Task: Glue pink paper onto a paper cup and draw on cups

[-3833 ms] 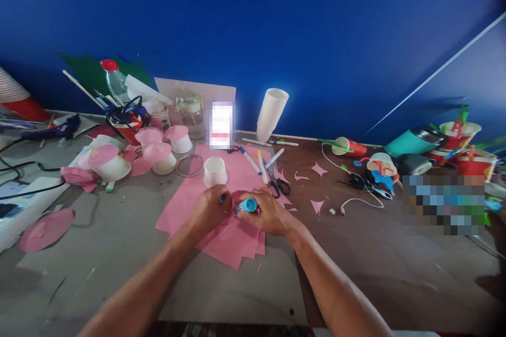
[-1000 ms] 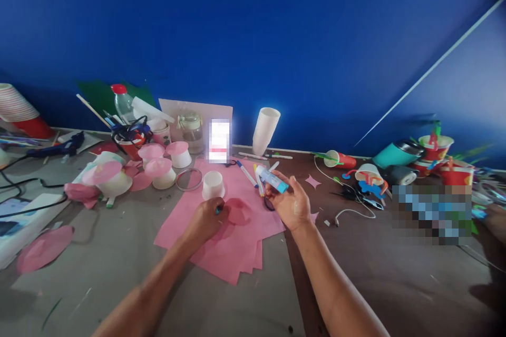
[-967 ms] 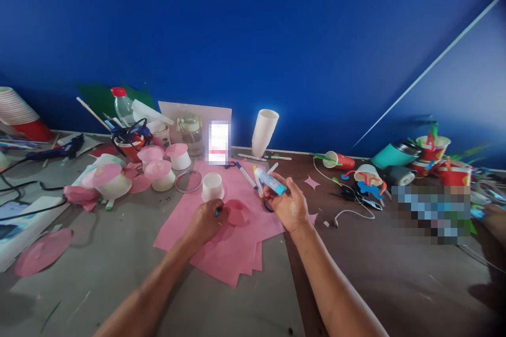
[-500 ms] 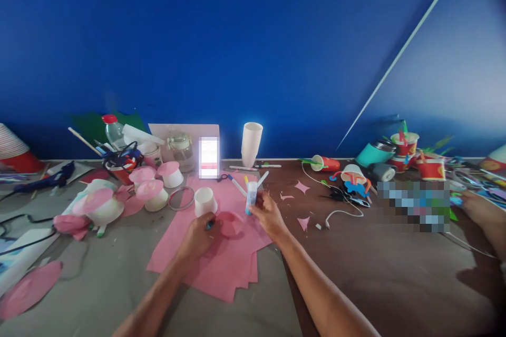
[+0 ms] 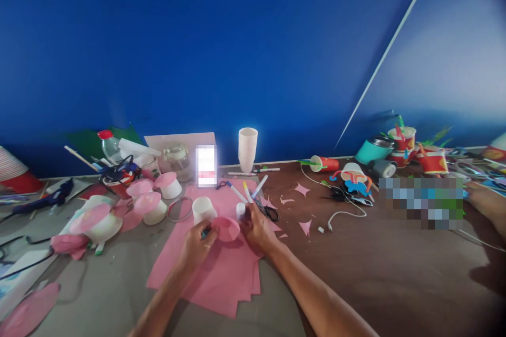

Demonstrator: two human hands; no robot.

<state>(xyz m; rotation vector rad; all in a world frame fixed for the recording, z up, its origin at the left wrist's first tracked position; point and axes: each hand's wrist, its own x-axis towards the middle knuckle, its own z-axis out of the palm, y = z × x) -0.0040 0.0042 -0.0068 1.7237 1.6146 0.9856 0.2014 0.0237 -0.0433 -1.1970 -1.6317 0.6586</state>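
My left hand (image 5: 197,245) is closed, pinching the edge of a round piece of pink paper (image 5: 227,228). A small blue cap (image 5: 205,233) is tucked in the fingers of the same hand. In my right hand (image 5: 259,229), a white glue stick (image 5: 241,210) stands upright beside the right edge of the circle; its lower part is hidden by the fingers. Just behind my left hand stands an upside-down white paper cup (image 5: 203,209). Sheets of pink paper (image 5: 213,287) lie beneath both hands.
Scissors (image 5: 271,212) and several markers (image 5: 245,189) lie behind my right hand. To the left are pink-topped cups (image 5: 168,184) and a tape ring (image 5: 180,209). A cup stack (image 5: 247,148) stands by the blue partition (image 5: 245,63). Another person's hand (image 5: 484,200) is at far right.
My left hand has lifted the pink circle off the sheets. My right hand has brought the glue stick lower and left, close to the circle, uncovering the scissors. The view has tilted slightly upward.
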